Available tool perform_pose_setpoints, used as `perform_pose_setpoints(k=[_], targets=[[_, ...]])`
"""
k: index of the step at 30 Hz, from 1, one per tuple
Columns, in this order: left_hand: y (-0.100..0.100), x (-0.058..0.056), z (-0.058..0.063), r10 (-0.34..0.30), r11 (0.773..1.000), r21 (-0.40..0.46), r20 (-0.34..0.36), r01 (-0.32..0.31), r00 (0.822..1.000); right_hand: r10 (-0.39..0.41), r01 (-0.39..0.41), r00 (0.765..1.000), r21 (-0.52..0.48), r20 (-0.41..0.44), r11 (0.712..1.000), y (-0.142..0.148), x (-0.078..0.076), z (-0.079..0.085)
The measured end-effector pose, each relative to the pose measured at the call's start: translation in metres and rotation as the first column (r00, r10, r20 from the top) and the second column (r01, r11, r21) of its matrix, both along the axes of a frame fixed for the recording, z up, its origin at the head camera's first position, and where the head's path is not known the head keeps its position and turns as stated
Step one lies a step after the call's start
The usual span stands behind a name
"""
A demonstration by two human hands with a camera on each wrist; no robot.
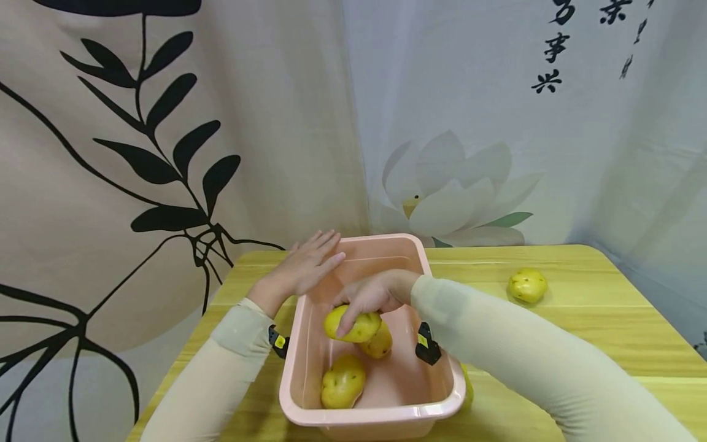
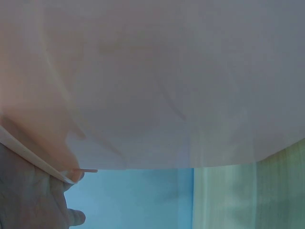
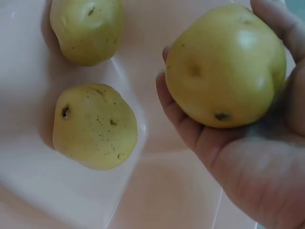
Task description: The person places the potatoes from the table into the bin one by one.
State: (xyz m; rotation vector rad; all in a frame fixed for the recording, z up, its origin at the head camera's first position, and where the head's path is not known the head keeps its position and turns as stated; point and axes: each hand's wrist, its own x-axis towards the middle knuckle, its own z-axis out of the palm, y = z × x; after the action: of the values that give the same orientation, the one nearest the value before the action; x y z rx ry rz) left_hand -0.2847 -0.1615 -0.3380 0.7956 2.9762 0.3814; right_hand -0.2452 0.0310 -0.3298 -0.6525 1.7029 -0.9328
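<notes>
Inside the pink plastic basin [image 1: 375,414], my right hand [image 1: 378,291] grips a yellow potato [image 1: 361,328], raised above the basin floor. In the right wrist view the fingers and thumb curl round this potato [image 3: 224,71]. Two more potatoes lie in the basin: one [image 1: 381,345] partly behind the held one, another [image 1: 343,383] near the front left corner. My left hand [image 1: 306,265] rests at the basin's far left rim, fingers extended. The left wrist view shows that hand [image 2: 31,195] against the rim, beside the basin's pale wall [image 2: 143,95].
The basin stands on a wooden table [image 1: 585,331]. One potato [image 1: 527,285] lies on the table at the back right. Another potato [image 1: 468,388] shows partly beside the basin's right front side, mostly hidden. A printed curtain [image 1: 298,123] hangs behind the table.
</notes>
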Motion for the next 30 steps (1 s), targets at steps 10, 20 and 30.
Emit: perform_pose_setpoints(k=[10,20,30], targets=[[-0.0014,-0.0004,0.0000,0.000,1.000,0.004,-0.003,0.000,1.000,-0.010,0.009,0.999,-0.033,-0.033,0.999,-0.0011,-0.0013,-0.0030],[0.0000,0.0006,0.0007,0.005,1.000,0.002,-0.007,-0.005,1.000,-0.037,0.032,0.997,-0.074,-0.067,0.997,-0.0027,-0.0011,-0.0032],[0.0010,0.0006,0.0011,0.011,1.000,-0.010,0.001,-0.011,1.000,-0.045,0.040,0.997,-0.073,-0.066,0.996,-0.0011,-0.0013,-0.0015]])
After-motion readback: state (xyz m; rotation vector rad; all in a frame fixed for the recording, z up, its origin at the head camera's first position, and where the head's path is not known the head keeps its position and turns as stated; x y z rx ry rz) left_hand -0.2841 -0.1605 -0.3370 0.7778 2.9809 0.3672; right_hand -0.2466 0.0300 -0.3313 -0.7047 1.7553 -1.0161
